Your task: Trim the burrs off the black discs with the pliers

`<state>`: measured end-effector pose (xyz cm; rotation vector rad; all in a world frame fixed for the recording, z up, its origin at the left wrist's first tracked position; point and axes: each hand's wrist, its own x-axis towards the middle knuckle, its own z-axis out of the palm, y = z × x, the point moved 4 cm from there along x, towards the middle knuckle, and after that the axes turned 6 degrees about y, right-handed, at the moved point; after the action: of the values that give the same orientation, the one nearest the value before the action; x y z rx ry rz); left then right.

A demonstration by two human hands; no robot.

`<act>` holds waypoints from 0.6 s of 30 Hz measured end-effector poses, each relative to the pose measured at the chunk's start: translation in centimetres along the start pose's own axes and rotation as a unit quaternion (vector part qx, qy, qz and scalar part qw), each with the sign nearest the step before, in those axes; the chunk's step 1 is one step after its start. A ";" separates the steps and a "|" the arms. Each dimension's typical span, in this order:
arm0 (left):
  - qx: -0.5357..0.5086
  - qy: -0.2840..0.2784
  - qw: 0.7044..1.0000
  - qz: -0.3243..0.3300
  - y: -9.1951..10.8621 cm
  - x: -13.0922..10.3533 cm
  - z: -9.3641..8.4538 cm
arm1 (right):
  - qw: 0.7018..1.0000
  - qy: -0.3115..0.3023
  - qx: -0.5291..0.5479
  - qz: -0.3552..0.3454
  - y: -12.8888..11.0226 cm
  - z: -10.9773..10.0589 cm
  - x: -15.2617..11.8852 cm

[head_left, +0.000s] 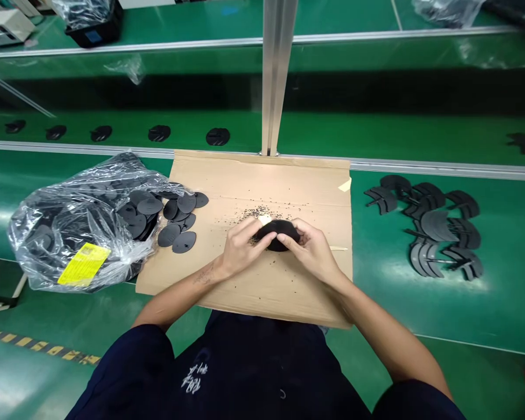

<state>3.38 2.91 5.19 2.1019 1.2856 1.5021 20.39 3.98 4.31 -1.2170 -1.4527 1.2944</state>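
Note:
Between my two hands is a round black disc-like part (280, 234), held above the cardboard sheet (262, 297). My left hand (244, 244) grips its left edge, thumb on the near face. On the right edge, my right hand (310, 248) pinches it the same way. Something small and pale shows at my left fingertips; I cannot make out what it is. Tiny black crumbs (260, 211) lie scattered on the cardboard around and beyond the part. Several loose flat black oval discs (184, 242) rest at the cardboard's left side.
A clear plastic bag (83, 221) with a yellow label and many black discs lies on the left. Curved black parts (437, 224) are grouped on the green table to the right. Behind, a metal post (276, 76) rises; black parts (217, 136) sit in a row on the green surface.

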 end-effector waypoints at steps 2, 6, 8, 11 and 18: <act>-0.020 -0.006 1.000 0.002 0.1 0.1 0.0 | 0.999 0.015 -0.034 -0.030 -0.1 -0.1 -0.3; -0.087 -0.060 0.994 0.015 0.8 1.4 -0.6 | 0.989 0.006 -0.081 -0.127 -0.9 -0.5 -1.1; -0.106 -0.094 0.988 0.067 1.6 2.1 -1.1 | 0.975 0.000 -0.102 -0.196 -1.5 -0.7 -1.6; -0.102 -0.124 0.977 0.141 2.7 2.7 -1.8 | 0.949 -0.011 -0.129 -0.286 -2.5 -1.1 -2.3; -0.125 -0.079 0.972 0.184 3.4 1.9 -2.5 | 0.932 -0.045 -0.181 -0.311 -3.3 -1.1 -3.2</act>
<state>3.09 1.77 9.64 2.3167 0.6353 1.5013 21.62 1.00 7.79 -0.8044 -1.9960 0.6697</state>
